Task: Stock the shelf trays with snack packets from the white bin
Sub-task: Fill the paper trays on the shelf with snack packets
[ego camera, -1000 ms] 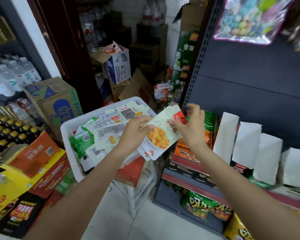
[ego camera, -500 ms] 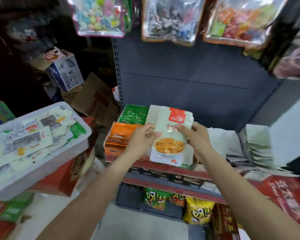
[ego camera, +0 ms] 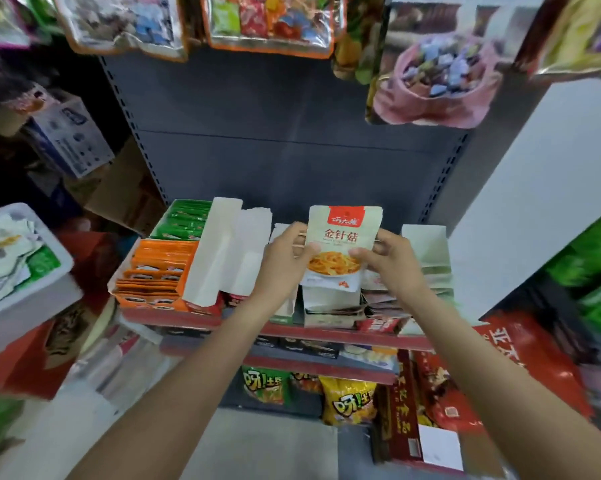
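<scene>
Pale packet [ego camera: 340, 251], red header band

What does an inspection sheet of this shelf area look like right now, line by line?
Surface: red-edged shelf carrying cardboard trays of packets.
Job's things: pale enoki-mushroom snack packet with red label, upright over the middle tray; white plastic bin of packets at left.
Clutter: orange packets, green packets, yellow crisp bags below.
Grippers: left hand and right hand pinch the packet's sides.
Cables: nothing seen.
Surroundings: hanging sweet bags, cardboard boxes.
</scene>
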`<action>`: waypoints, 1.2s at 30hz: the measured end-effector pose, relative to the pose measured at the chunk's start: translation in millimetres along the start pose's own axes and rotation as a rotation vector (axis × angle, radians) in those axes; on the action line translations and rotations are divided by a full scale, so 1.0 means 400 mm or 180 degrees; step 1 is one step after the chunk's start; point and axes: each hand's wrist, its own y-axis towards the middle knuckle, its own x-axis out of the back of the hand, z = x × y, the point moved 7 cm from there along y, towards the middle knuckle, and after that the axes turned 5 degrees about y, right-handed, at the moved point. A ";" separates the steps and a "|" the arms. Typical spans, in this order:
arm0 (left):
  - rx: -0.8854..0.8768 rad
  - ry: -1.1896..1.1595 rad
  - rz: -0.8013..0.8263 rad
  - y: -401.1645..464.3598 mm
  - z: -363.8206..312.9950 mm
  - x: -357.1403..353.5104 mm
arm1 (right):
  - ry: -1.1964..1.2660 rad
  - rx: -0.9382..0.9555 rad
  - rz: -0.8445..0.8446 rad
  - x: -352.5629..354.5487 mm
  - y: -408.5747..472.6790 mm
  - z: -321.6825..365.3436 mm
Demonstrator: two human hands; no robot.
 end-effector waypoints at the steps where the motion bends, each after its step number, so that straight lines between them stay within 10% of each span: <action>1: -0.0030 0.0060 -0.0061 0.004 0.001 -0.002 | -0.0019 0.0040 0.0018 0.002 0.005 -0.010; 36: 0.0144 0.1582 0.1085 0.004 0.116 -0.151 | -0.2880 -0.0183 0.1044 -0.039 0.039 -0.148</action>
